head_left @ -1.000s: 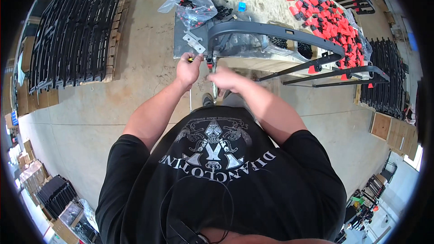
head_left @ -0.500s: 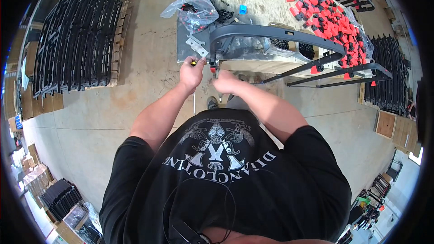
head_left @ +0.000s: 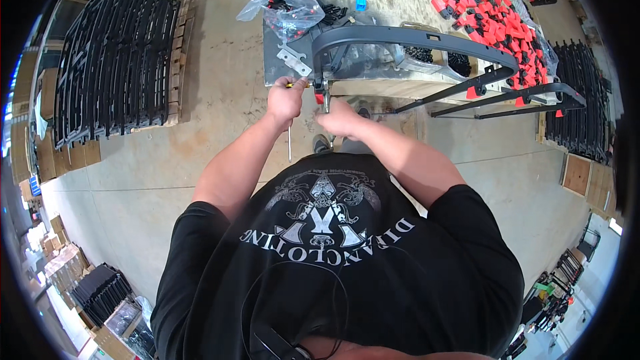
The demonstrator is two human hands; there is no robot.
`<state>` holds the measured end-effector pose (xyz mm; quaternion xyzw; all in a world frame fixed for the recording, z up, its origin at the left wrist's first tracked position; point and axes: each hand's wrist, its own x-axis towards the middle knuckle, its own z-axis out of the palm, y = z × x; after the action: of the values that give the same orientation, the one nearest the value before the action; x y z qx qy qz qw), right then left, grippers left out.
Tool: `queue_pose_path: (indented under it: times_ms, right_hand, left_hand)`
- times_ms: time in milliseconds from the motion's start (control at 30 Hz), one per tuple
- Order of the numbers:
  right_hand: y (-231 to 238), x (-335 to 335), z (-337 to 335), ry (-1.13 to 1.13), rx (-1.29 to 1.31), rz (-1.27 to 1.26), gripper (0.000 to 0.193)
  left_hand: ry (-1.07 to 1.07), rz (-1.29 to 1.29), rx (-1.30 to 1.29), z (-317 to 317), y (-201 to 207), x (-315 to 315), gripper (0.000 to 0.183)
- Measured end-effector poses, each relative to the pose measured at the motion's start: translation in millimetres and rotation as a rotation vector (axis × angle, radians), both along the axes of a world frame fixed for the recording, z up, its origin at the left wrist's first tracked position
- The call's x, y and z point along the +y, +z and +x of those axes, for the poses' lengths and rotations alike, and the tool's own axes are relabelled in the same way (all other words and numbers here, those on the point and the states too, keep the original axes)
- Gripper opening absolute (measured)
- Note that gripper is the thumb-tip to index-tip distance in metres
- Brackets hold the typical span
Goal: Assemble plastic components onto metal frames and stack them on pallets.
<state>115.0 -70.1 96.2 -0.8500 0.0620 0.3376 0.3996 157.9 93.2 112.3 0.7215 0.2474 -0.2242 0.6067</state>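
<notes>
A curved black metal frame [head_left: 427, 37] rests over the bench's near edge, its left end between my two hands. At that end sits a small red plastic piece [head_left: 319, 99]. My left hand [head_left: 285, 103] is closed on a screwdriver [head_left: 289, 143] with a yellow-and-black handle; its thin shaft points back toward me, and the fingertips are by the frame end. My right hand [head_left: 339, 120] is closed around a slim silver metal tool [head_left: 327, 103], just right of the red piece. Its exact kind is hidden by the fingers.
On the bench [head_left: 393, 0] lie a flat metal wrench-like plate [head_left: 293, 60], a clear plastic bag of parts [head_left: 293, 17], a blue block [head_left: 361, 4] and a heap of red-and-black caps [head_left: 490, 27]. Stacked black frames [head_left: 117, 60] stand at left on a pallet.
Both hands have shifted slightly right in view along with the frame end. The screwdriver and silver tool stay in the hands. The bench has slid a little upward in view.
</notes>
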Motion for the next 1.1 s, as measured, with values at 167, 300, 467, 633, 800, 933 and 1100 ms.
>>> queue_pose_path:
  times_ms: [167,300,467,633,800,933,1100]
  right_hand:
    - [34,-1,-8,-0.188,0.173,0.325,0.044]
    - [4,-4,-6,-0.126,0.097,0.306,0.043]
    - [-10,-8,0,0.073,-0.108,-0.119,0.058]
    - [-26,-17,-19,0.079,-0.057,0.228,0.069]
    - [-13,-1,-33,-0.094,-0.115,0.081,0.080]
    - [-4,0,-31,-0.067,-0.036,0.082,0.084]
    - [-3,4,-31,-0.113,-0.036,0.036,0.072]
  left_hand:
    - [-0.029,0.126,-0.126,0,-18,4,0.036]
    - [-0.031,0.052,-0.041,2,-8,-1,0.039]
    - [0.022,-0.063,0.057,3,-2,0,0.042]
    - [0.027,-0.143,0.081,5,-1,4,0.045]
    - [0.098,-0.030,-0.038,-20,28,2,0.044]
    - [-0.412,0.179,0.199,-57,32,13,0.032]
    - [-0.423,0.505,-0.151,-60,9,9,0.027]
